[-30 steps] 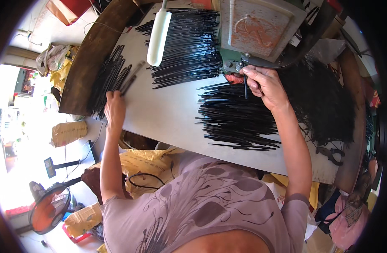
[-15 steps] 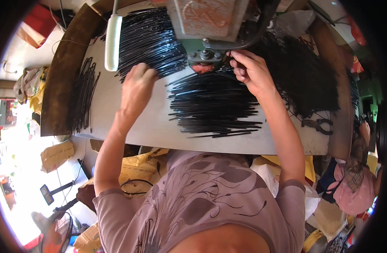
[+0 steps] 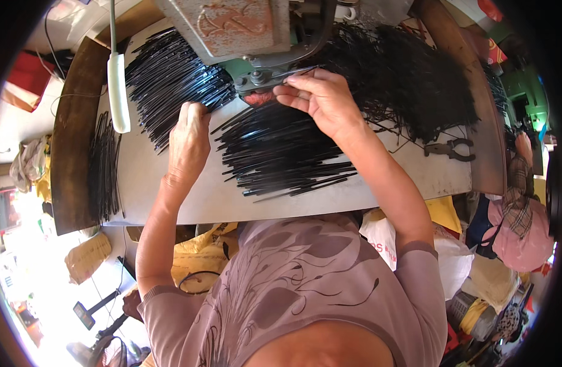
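My right hand [image 3: 322, 101] pinches a thin black rod [image 3: 296, 72] at the press [image 3: 256, 37]; my left hand [image 3: 188, 137] lies loosely curled on the far-left black strips [image 3: 164, 79], grasping nothing.

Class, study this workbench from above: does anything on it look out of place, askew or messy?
Mostly orderly. The black rods lie in fanned piles, but a few strays poke out crookedly near the table's front edge. Loose wires straggle from the tangled black heap toward the pliers.
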### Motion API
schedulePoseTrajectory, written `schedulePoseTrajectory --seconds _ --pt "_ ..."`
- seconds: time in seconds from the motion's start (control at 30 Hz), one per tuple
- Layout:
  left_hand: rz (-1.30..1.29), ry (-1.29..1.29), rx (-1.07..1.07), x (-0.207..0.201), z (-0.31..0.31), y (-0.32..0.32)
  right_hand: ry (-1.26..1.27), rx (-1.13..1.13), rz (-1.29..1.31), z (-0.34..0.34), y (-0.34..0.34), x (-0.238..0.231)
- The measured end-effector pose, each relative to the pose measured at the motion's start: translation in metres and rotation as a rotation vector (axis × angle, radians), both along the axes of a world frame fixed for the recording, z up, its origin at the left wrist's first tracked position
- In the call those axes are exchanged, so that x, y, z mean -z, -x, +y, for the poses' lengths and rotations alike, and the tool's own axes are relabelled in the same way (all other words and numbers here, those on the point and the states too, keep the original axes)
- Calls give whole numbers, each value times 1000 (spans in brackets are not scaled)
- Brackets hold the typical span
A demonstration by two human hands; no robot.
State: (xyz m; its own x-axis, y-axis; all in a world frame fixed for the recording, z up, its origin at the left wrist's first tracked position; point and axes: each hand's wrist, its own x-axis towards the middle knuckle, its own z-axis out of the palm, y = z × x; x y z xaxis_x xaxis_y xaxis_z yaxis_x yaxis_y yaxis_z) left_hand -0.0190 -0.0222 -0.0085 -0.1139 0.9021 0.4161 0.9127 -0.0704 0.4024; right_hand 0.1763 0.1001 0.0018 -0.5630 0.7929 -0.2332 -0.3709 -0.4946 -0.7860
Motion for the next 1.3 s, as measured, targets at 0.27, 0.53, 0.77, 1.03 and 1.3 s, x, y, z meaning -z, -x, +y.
schedulePoseTrajectory --seconds 0.27,0.53,0.77,1.03,1.3 --pt "-27 -43 -11 -5 20 -20 -24 13 38 -6 8 1" --pt "-114 24 -34 -5 28 -23 -22 112 64 2 13 6" --pt "-166 37 -28 -9 29 -28 -3 159 125 6 20 10" --pt "-211 34 -23 -12 31 -30 -45 160 118 6 25 11" --pt "-209 23 -16 -6 32 -29 -64 168 88 5 27 12"
